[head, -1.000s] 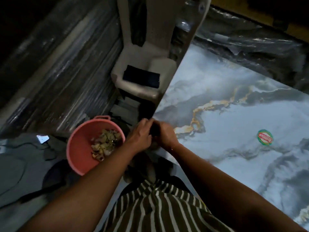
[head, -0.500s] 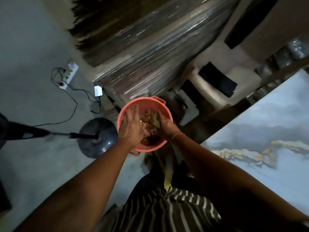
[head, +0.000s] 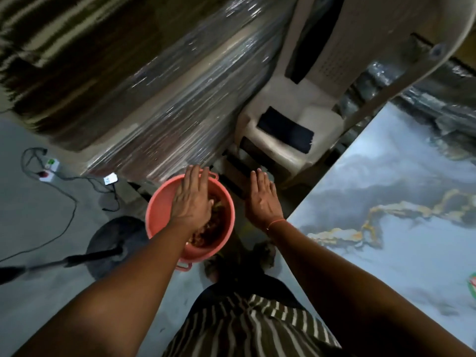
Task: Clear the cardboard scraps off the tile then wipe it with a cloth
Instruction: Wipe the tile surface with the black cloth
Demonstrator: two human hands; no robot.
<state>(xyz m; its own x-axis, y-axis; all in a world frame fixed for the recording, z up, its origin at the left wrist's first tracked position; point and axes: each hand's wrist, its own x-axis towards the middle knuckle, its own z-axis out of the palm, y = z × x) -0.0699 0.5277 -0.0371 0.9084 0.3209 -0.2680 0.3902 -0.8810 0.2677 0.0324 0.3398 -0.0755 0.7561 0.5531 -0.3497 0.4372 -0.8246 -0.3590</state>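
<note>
A pink bucket (head: 159, 212) stands on the floor below me, holding several cardboard scraps (head: 208, 233). My left hand (head: 192, 199) hovers flat over the bucket, palm down, fingers spread, holding nothing. My right hand (head: 262, 199) is open just right of the bucket, between it and the tile, also holding nothing. The marbled grey tile (head: 401, 228) with gold veins fills the right side; the part in view carries no scraps. A dark cloth (head: 286, 130) lies on a beige plastic chair.
The beige plastic chair (head: 316, 119) stands behind the bucket. A plastic-wrapped stack (head: 180, 99) fills the upper middle. A fan base (head: 116, 243) with its pole, a power strip (head: 49, 168) and cables lie on the floor at left. A round sticker (head: 472, 284) sits at the tile's right edge.
Both hands carried scraps from the tile's corner to the bucket, let them go, and have now lifted out of it, opened flat; the right hand moved right of the bucket.
</note>
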